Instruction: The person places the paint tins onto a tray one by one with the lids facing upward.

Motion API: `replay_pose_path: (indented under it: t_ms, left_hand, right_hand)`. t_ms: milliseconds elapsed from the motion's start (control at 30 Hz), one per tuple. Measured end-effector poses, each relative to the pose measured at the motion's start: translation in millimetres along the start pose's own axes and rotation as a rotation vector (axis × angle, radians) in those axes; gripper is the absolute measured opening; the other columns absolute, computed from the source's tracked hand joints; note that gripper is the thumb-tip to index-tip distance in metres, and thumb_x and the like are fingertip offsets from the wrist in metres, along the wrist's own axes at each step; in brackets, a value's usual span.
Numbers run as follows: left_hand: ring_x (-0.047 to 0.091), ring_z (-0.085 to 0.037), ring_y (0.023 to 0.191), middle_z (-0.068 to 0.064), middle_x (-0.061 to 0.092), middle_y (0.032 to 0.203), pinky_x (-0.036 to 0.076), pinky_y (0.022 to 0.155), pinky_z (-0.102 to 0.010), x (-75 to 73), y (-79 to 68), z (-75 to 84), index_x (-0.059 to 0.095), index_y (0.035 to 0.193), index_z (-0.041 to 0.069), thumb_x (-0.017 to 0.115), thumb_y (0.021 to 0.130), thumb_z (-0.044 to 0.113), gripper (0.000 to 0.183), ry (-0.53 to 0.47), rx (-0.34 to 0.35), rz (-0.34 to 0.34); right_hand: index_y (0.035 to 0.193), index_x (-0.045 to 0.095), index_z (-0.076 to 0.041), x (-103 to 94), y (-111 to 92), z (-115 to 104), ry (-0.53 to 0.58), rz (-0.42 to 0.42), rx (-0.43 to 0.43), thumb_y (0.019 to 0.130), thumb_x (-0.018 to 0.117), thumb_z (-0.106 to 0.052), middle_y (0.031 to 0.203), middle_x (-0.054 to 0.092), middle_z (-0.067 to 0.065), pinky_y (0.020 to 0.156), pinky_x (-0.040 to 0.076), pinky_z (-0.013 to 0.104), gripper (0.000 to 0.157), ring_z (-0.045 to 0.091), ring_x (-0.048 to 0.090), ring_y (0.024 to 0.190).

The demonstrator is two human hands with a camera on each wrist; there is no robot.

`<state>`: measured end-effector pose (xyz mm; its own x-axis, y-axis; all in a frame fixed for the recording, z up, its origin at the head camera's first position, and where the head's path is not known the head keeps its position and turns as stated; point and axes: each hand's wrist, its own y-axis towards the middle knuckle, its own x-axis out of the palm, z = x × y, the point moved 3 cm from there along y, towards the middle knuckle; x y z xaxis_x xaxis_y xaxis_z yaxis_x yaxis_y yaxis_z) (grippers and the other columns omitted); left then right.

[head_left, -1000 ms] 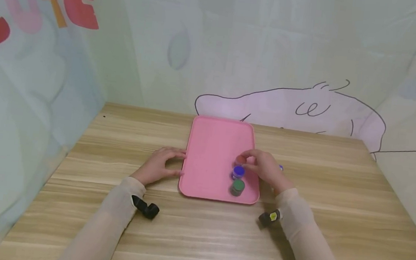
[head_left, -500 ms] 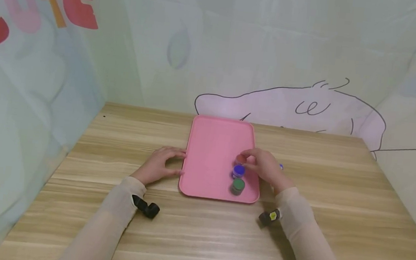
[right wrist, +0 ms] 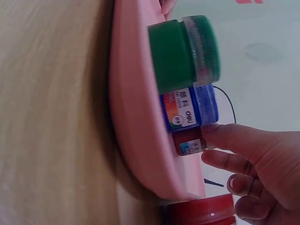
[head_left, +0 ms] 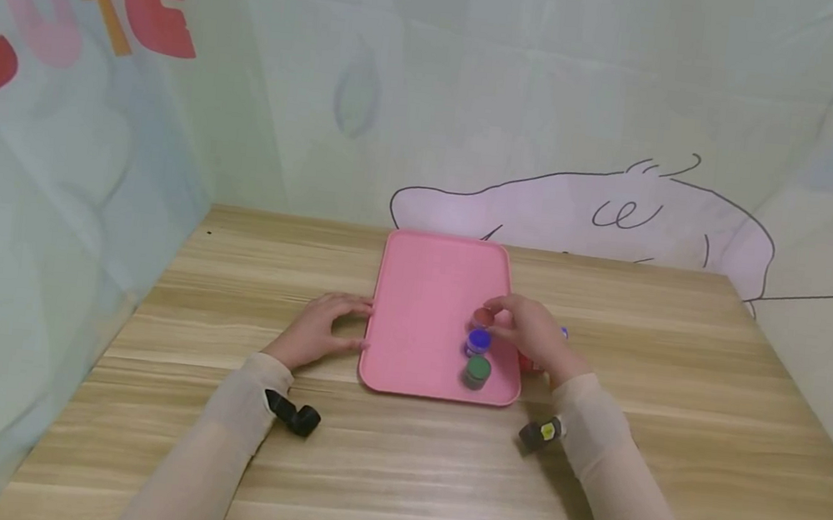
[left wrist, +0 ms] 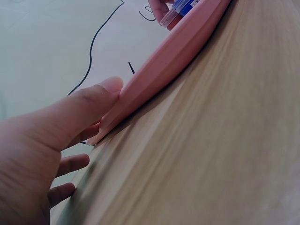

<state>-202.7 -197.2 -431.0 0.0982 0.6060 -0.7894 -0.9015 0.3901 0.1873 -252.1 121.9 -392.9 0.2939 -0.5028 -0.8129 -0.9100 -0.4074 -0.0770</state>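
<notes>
Three paint jars stand in a row on the right part of a pink tray (head_left: 421,294). The brown one (head_left: 482,317) is farthest, the blue one (head_left: 479,341) in the middle, the green one (head_left: 477,370) nearest. My right hand (head_left: 533,334) pinches the brown jar near its lid between thumb and forefinger, its other fingers curled loosely in the right wrist view. At the tray's left edge my left hand (head_left: 319,330) touches the rim with outstretched fingers and thumb. The left wrist view shows its thumb (left wrist: 112,85) against the pink rim.
A jar with a red lid (right wrist: 201,211) stands just outside the tray's right edge, mostly hidden by my right hand in the head view. Something small and blue (head_left: 564,333) peeks out behind that hand. A printed cloth (head_left: 553,97) hangs behind the wooden table (head_left: 396,476).
Both hands stay almost where they were, and the three jars keep their row. A bit of red now shows under my right hand beside the tray.
</notes>
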Motion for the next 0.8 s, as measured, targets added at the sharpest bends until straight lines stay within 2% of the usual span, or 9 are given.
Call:
replay_pose_path:
  t_ms: [233,433,800]
  left_hand:
    - [0.042,-0.031,0.135,-0.007,0.052,0.144,0.026,0.116,-0.055,-0.8,-0.6,0.1,0.061,0.130,0.014,0.075,0.081,0.037,0.056,0.003,0.000,0.005]
    - [0.042,-0.031,0.135,-0.007,0.053,0.143,0.026,0.116,-0.054,-1.4,-1.2,1.2,0.061,0.129,0.012,0.076,0.081,0.035,0.055,0.003,0.001,0.005]
    - [0.043,-0.031,0.135,-0.007,0.053,0.143,0.027,0.116,-0.053,-0.7,0.7,0.2,0.061,0.129,0.012,0.076,0.081,0.035,0.055,-0.005,0.008,0.003]
  right_hand:
    - [0.126,0.062,-0.018,-6.2,-1.9,3.3,0.020,-0.011,0.081,0.089,0.069,-0.030,0.134,0.059,0.006,0.108,0.042,0.055,0.039,0.031,0.049,0.128]
    - [0.125,0.062,-0.014,-11.0,-4.4,2.0,-0.072,0.013,0.023,0.089,0.069,-0.033,0.130,0.062,0.008,0.109,0.041,0.054,0.041,0.032,0.050,0.129]
    - [0.121,0.064,-0.009,-20.3,-11.5,2.7,-0.133,0.023,-0.005,0.089,0.069,-0.027,0.123,0.065,0.012,0.102,0.048,0.051,0.037,0.032,0.057,0.118]
